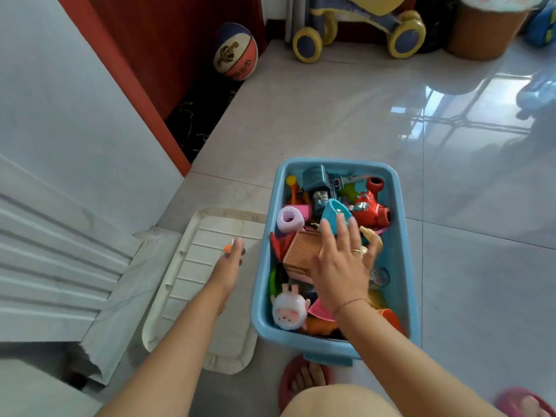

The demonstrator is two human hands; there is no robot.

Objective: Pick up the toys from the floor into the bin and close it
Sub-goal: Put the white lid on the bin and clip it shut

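Fingers of your right hand (pixel 340 260) were spread flat on toys in blue bin (pixel 401 266). Left hand (pixel 231 260) pinched small orange toy (pixel 227 247) above white lid (pixel 210 296) on floor. Step: last toys in. Next needed: drop toy, lift lid onto bin.

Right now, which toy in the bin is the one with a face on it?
The white plush animal with pink ears, at the near left corner of the blue bin. The other toys around it are hard plastic pieces without such a face.
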